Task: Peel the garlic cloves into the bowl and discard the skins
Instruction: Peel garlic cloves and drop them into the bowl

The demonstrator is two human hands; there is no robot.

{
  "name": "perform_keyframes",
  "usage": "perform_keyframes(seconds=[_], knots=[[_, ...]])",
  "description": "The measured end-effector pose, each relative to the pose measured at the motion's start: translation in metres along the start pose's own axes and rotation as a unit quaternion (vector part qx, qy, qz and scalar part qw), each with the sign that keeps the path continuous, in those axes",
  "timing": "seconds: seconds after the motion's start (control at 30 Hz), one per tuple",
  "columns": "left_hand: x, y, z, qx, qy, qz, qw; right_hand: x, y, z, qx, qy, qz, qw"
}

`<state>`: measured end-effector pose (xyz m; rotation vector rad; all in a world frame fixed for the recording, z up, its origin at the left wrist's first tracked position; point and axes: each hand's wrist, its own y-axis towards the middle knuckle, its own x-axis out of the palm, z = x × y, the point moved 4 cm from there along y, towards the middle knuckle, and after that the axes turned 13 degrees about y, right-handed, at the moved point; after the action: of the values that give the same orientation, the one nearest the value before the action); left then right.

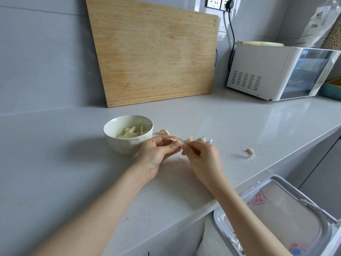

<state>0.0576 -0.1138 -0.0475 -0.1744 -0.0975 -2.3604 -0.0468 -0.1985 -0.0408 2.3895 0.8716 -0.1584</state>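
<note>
The left hand [156, 152] grips a garlic clove [177, 140]; the right hand [201, 156] seemingly pinches its skin [181, 147].

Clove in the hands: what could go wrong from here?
1. The left hand grips the clove while the right hand pinches its skin. The torn skin may join the flakes on the counter or drift into the nearby bowl, not the bin.
2. A stray clove lies near the counter edge, with the bin below. Sweeping skins off could take it along.
</note>
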Motion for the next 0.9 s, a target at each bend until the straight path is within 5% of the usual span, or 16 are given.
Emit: perform_keyframes(seconds=[0.37,0.6,0.73,0.9], knots=[[-0.002,-0.003,0.004,0.097,0.171,0.036,0.980,0.003,-0.004,-0.002,-0.068,-0.048,-0.004,0.997],[0.004,-0.005,0.002,0.047,0.140,-0.033,0.989,-0.004,-0.001,-0.002,-0.059,-0.039,0.085,0.994],[0.008,-0.007,0.001,0.017,0.095,-0.081,0.992,-0.011,0.000,0.003,0.017,-0.041,0.135,0.990],[0.007,-0.007,0.004,-0.004,0.020,-0.080,0.997,-0.012,-0.002,0.001,0.058,-0.048,0.133,0.988]])
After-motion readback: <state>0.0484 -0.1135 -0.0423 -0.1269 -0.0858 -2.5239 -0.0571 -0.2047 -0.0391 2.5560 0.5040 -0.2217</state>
